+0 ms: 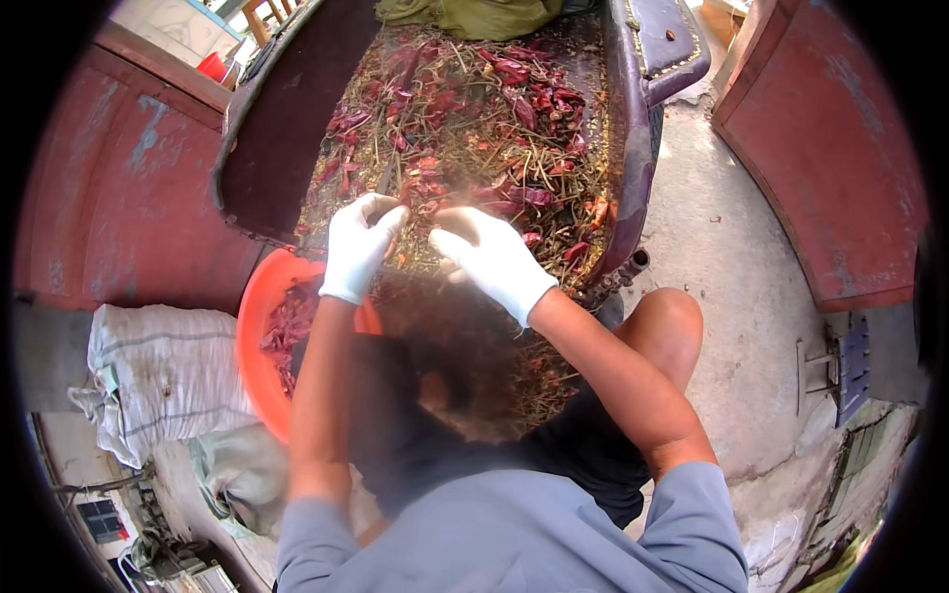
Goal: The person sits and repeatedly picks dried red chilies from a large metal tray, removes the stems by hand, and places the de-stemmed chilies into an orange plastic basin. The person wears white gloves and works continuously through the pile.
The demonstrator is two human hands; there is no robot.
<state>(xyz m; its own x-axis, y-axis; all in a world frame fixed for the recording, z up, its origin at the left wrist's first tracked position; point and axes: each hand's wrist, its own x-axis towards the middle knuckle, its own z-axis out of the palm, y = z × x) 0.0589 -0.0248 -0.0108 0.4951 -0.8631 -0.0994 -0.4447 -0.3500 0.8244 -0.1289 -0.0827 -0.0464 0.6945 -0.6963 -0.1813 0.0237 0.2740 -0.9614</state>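
Both my hands wear white knit gloves above the cargo bed of a dark purple metal cart [630, 167]. Dried red chillies [526, 111], loose stems [530, 159] and yellow seeds [326, 211] cover the bed. My left hand [363, 241] has thumb and forefinger drawn together, with red chilli pieces showing at the fingertips. Just to its right, my right hand [493, 259] curls its fingers towards the left one; whether anything is in it is hidden. An orange plastic basin [256, 356] with dried chillies in it stands below my left forearm.
White woven sacks [167, 370] lie left of the basin. Red metal doors [148, 185] flank the cart on both sides. An olive cloth or sack [482, 18] covers the bed's far end. Stems litter the ground between my legs. A small blue stool [851, 370] is at the right.
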